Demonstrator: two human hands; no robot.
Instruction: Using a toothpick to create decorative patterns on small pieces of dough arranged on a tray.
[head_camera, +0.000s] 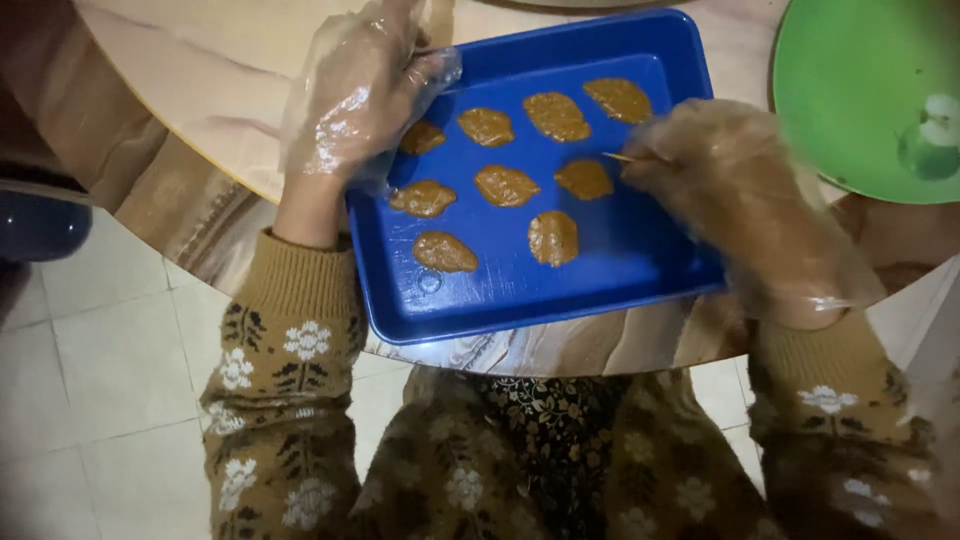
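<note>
Right grip (700, 160) pinches a thin stick (618, 157) over leaf-shaped brown dough pieces (505, 185); left grip (365, 85) clasps blue tray (640, 255)

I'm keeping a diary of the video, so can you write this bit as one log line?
left hand: steadies blue tray | right hand: holds thin stick over brown dough pieces | green bowl: right, apart
</note>
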